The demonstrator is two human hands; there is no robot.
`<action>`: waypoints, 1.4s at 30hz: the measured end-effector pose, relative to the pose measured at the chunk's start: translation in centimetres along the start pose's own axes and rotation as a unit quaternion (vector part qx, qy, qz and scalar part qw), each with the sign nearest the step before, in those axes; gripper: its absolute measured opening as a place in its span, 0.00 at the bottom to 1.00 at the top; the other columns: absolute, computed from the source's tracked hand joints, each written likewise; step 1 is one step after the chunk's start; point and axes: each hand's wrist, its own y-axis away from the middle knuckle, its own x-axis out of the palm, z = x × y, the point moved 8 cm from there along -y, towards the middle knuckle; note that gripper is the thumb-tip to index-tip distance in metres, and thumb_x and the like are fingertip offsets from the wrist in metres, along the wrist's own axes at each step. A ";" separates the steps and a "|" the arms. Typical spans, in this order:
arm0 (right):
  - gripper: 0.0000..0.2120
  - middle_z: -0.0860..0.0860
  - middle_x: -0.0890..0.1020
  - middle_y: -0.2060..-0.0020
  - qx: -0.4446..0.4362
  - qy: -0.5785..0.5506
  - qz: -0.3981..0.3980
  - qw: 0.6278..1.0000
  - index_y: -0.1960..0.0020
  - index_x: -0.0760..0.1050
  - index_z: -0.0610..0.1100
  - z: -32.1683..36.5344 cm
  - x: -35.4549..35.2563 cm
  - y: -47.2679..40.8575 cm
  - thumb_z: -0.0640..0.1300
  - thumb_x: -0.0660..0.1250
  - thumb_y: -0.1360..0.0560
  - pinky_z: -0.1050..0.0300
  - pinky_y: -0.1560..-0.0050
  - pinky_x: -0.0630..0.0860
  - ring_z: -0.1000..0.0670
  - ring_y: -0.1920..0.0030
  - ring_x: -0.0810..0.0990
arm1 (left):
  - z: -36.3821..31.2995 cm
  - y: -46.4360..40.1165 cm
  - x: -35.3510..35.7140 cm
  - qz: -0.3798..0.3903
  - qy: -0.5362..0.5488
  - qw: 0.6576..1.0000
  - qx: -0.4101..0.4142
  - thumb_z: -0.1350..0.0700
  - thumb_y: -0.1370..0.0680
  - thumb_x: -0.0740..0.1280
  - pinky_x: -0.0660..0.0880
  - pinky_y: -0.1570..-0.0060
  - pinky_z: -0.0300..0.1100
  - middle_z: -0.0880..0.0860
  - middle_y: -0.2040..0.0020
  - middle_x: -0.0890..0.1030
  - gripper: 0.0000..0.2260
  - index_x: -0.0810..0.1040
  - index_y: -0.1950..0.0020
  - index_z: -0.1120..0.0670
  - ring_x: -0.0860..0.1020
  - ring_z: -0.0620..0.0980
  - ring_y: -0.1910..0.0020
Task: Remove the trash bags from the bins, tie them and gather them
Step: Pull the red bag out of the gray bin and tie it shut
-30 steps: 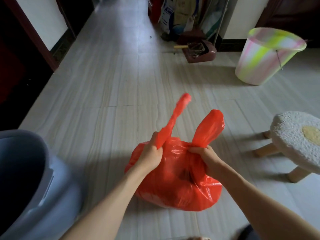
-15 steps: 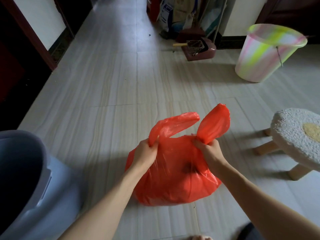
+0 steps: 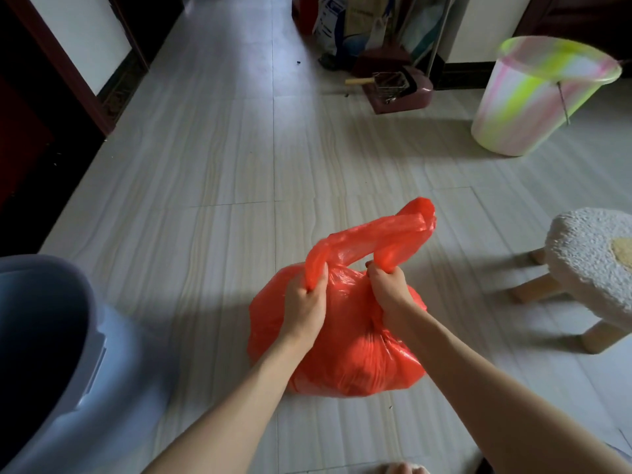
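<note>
while the red bag (image 3: 345,354) sits on the floor (image 3: 219,186), the left hand (image 3: 304,302) and right hand (image 3: 388,289) each grip a handle, the left handle arching rightward across the other, ready to knot.

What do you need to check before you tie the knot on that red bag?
1. Left hand grips the left handle loop: ok.
2. Right hand grips the right handle loop: ok.
3. Red trash bag is out of the bin and sits on the tiled floor: ok.
4. Handles are brought together over the bag's mouth, the left one laid across to the right: ok.
5. Knot is made: not ok, the handles only overlap, nothing looks pulled tight.
6. Nothing is spilling from the bag: cannot tell, the far side is hidden.
</note>
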 end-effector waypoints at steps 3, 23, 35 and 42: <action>0.09 0.49 0.68 0.71 -0.005 0.047 0.009 0.999 0.62 0.66 0.46 -0.3 0.1 -0.5 0.39 0.56 0.24 0.56 0.67 0.66 0.52 0.70 0.66 | 3.4 0.1 0.6 -0.002 0.186 0.960 -0.208 0.50 0.22 0.63 0.76 0.45 0.49 0.56 0.53 0.81 0.10 0.79 0.52 0.54 0.80 0.54 0.51; 0.04 0.50 0.63 0.78 0.147 -0.360 0.076 0.918 0.62 0.62 0.43 -1.9 1.4 1.1 0.40 0.53 0.29 0.61 0.71 0.63 0.51 0.76 0.63 | 2.4 0.4 2.5 0.156 0.343 0.878 -0.295 0.57 0.30 0.56 0.71 0.66 0.41 0.53 0.74 0.70 0.09 0.73 0.57 0.61 0.71 0.48 0.75; 0.16 0.48 0.78 0.69 -0.072 -0.060 0.019 0.995 0.58 0.73 0.47 0.1 0.8 0.5 0.34 0.51 0.22 0.58 0.60 0.73 0.51 0.65 0.76 | 4.3 -1.2 0.9 -0.039 0.398 0.871 -0.283 0.63 0.19 0.54 0.69 0.65 0.37 0.49 0.84 0.66 0.16 0.66 0.67 0.57 0.69 0.43 0.84; 0.11 0.55 0.65 0.84 0.013 -0.186 0.010 0.983 0.57 0.69 0.42 -1.3 1.4 0.4 0.32 0.50 0.25 0.61 0.73 0.66 0.55 0.82 0.66 | 4.2 -1.3 2.0 0.038 0.329 0.908 -0.257 0.58 0.22 0.54 0.56 0.82 0.33 0.47 0.81 0.61 0.12 0.64 0.66 0.55 0.59 0.43 0.82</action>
